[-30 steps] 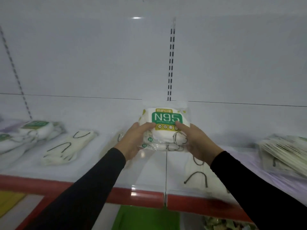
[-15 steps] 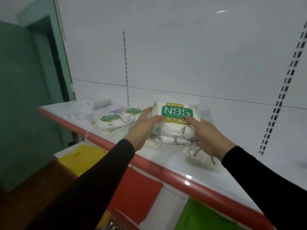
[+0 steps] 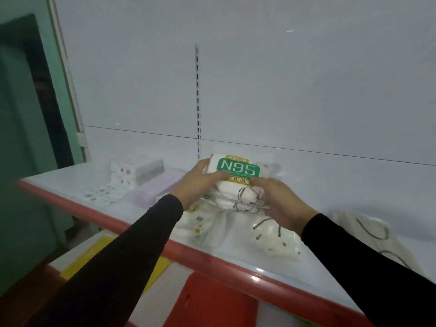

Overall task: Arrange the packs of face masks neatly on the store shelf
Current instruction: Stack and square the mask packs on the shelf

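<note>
Both hands, left (image 3: 200, 185) and right (image 3: 282, 202), grip one N95 mask pack (image 3: 238, 178) above two packs (image 3: 236, 227) on the shelf (image 3: 70, 182)

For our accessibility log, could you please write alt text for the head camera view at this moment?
Both hands, left and right, grip an upright N95 mask pack over a white store shelf with a red front edge. More clear mask packs lie flat beneath and to the right; a lilac box sits further left.
</note>
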The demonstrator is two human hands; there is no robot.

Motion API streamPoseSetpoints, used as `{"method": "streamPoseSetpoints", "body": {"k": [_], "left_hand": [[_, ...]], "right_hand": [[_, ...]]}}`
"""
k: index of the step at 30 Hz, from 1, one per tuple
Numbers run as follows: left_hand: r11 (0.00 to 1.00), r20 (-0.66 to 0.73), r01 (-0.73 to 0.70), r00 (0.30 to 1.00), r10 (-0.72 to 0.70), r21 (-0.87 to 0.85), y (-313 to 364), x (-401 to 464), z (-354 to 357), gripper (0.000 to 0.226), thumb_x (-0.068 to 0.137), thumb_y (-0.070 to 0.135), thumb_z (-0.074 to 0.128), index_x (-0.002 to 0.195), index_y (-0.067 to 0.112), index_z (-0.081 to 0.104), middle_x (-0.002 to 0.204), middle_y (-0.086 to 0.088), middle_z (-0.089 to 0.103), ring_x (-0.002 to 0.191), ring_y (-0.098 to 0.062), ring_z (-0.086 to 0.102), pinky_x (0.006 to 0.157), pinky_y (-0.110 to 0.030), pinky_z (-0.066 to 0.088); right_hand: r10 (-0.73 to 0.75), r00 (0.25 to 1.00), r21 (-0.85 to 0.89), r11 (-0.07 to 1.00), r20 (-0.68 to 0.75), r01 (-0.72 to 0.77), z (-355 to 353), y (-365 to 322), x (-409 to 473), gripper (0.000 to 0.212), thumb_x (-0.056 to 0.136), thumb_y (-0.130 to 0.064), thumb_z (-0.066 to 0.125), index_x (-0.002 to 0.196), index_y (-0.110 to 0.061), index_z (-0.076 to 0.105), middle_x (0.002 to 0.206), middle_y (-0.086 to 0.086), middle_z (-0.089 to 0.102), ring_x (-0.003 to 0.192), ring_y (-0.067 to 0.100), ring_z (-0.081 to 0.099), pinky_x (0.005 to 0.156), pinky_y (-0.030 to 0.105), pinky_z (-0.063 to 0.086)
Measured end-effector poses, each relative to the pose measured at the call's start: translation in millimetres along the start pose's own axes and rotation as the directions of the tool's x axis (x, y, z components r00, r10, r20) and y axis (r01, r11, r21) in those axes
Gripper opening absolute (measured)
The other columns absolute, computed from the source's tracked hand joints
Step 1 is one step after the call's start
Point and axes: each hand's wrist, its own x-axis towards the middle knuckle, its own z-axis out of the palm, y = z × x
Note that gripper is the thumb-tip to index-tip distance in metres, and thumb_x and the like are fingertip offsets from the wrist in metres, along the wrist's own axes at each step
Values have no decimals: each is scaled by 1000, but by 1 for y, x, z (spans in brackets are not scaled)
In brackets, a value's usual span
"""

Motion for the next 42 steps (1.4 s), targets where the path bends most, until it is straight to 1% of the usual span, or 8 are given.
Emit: {"method": "streamPoseSetpoints", "body": {"k": [5, 10, 15, 19, 27, 30, 34, 42], "left_hand": [[979, -95, 6, 995, 14, 205, -6, 54, -34, 73, 81, 44, 74, 143, 20, 44, 132, -2, 54, 109, -21, 59, 81, -32, 53], [987, -160, 7, 987, 19, 163, -24, 95, -47, 65, 84, 49, 68, 138, 20, 47, 128, -7, 59, 103, -25, 65, 91, -44, 55], [912, 41, 101, 991, -127, 397, -52, 107, -49, 60, 101, 45, 41, 152, 16, 27, 152, -9, 40, 133, -27, 43, 100, -32, 36], [933, 51, 36, 997, -58, 359, -56, 108, -49, 55, 101, 40, 44, 150, 17, 31, 133, -2, 52, 109, -16, 51, 89, -28, 38], [854, 78, -39, 997, -2, 520, -51, 105, -43, 61, 103, 44, 38, 155, 17, 22, 153, -11, 39, 114, -16, 50, 98, -31, 37], [782, 40, -84, 996, 75, 618, -30, 100, -40, 60, 103, 45, 36, 154, 17, 25, 151, -15, 38, 124, -29, 49, 94, -40, 47], [751, 114, -217, 976, 188, 624, -1, 81, -17, 59, 101, 46, 40, 152, 18, 30, 154, -12, 36, 140, -27, 35, 110, -37, 32], [796, 292, -453, 887, 358, 401, 40, 24, 99, 57, 99, 53, 40, 149, 24, 38, 151, 2, 43, 138, -17, 39, 112, -31, 29]], "right_hand": [[-39, 998, -9, 999, -57, 39, 37, -2, 39, 51, 95, -23, 61, 137, -1, 42, 97, 4, 58, 59, 2, 63, 43, 17, 46], [-95, 989, -100, 992, -118, 84, 59, -10, 76, 70, 91, -39, 65, 147, -12, 33, 133, 1, 53, 111, 18, 58, 96, 34, 49], [-87, 992, -337, 940, -93, 51, 68, 14, 82, 46, 100, -26, 53, 142, -16, 36, 111, -7, 53, 104, 13, 48, 87, 24, 37], [-142, 979, -426, 902, -149, 66, 71, 21, 87, 15, 98, -25, 53, 109, -20, 44, 107, -8, 61, 97, 12, 56, 86, 29, 46], [-144, 980, -560, 827, -137, 44, 56, 18, 80, 68, 98, -42, 53, 152, -11, 27, 155, 7, 36, 142, 23, 35, 111, 31, 30], [-300, 946, -701, 701, -124, 131, 40, 8, 64, 54, 99, -36, 53, 142, -7, 43, 141, 15, 50, 130, 26, 46, 105, 31, 35], [-403, 914, -860, 481, -45, 170, 0, -9, 35, 56, 98, -43, 51, 146, -16, 42, 149, 2, 43, 138, 14, 38, 108, 19, 24], [-533, 834, -977, 210, -144, -35, -118, -16, -79, 56, 97, -50, 45, 145, -21, 45, 154, 2, 37, 142, 17, 35, 114, 28, 27]]}}
